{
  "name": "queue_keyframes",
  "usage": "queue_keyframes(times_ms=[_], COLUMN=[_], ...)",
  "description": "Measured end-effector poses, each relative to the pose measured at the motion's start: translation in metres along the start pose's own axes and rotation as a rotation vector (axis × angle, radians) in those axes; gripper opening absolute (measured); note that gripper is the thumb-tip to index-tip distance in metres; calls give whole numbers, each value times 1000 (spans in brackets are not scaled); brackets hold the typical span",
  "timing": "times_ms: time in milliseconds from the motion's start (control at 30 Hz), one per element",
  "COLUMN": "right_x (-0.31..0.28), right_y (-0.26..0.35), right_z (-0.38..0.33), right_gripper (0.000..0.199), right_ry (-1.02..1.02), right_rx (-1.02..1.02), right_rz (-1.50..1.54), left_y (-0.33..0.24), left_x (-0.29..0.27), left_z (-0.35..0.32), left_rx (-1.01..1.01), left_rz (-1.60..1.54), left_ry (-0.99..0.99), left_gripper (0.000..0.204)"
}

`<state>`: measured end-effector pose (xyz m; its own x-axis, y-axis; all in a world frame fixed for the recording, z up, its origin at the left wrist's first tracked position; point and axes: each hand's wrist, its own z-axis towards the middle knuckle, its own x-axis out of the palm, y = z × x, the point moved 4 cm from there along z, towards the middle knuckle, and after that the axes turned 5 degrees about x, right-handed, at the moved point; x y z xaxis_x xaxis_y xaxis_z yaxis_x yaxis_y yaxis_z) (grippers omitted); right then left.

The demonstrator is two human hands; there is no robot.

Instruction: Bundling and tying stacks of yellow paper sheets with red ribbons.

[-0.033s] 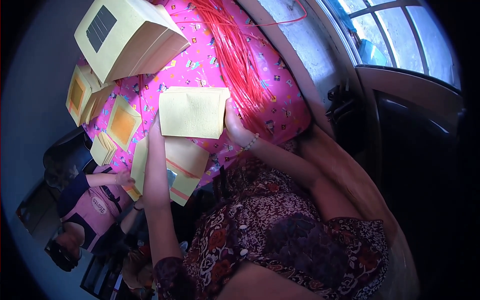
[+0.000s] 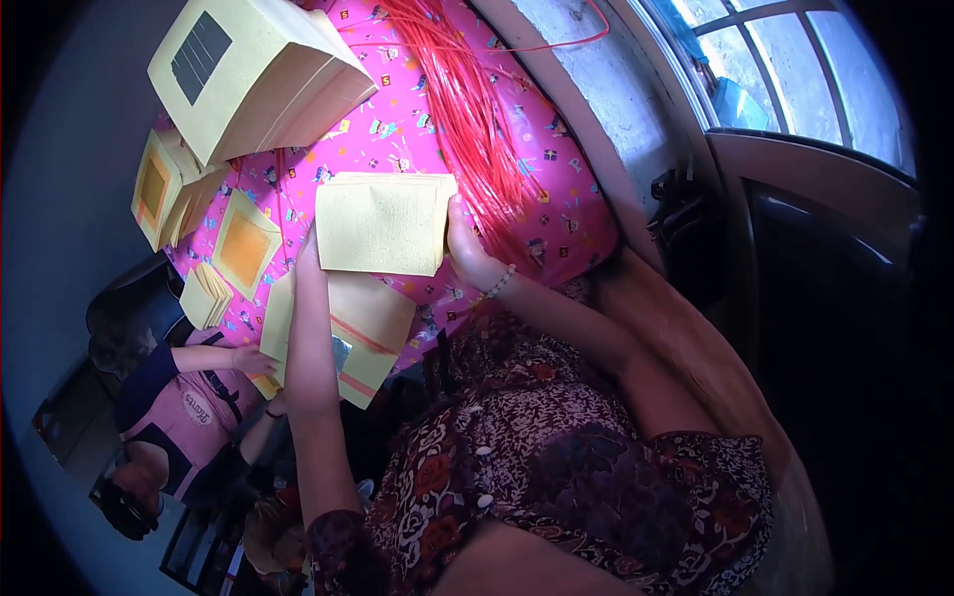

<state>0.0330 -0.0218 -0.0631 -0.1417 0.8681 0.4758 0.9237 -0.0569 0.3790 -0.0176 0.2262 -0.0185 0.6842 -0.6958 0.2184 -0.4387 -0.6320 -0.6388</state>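
While the left hand (image 2: pixel 310 248) and right hand (image 2: pixel 469 246) clasped opposite side edges of the yellow paper stack (image 2: pixel 383 228) over the pink tablecloth (image 2: pixel 397 149), bare cloth stretched past its far edge, between the large paper block (image 2: pixel 253 74) and red strands (image 2: pixel 467 119). Its near edge appeared close to flat yellow sheets (image 2: pixel 373 303).

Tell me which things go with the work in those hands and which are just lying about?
Likely part of the work:
yellow bundle, right hand gripping its right edge, left hand mostly hidden at its left
tall yellow stack, similar in colour

Probably just lying about:
red strands, though their use is unclear
blue thing by the window
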Motion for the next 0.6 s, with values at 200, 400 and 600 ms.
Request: queue_keyframes(times_ms=[200, 400, 600], right_x=[-15, -4, 55], right_y=[38, 137, 195], right_z=[-13, -25, -17], right_gripper=[62, 49, 68], right_ry=[-139, 83, 245], right_rx=[-16, -275, -206], right_rz=[-183, -443, -1246], left_y=[-5, -44, -19], left_x=[-20, 6, 78], left_z=[-4, -51, -137], left_rx=[46, 396, 929], left_rz=[-12, 124, 588], left_ry=[-34, -290, -580], left_gripper=[57, 56, 56])
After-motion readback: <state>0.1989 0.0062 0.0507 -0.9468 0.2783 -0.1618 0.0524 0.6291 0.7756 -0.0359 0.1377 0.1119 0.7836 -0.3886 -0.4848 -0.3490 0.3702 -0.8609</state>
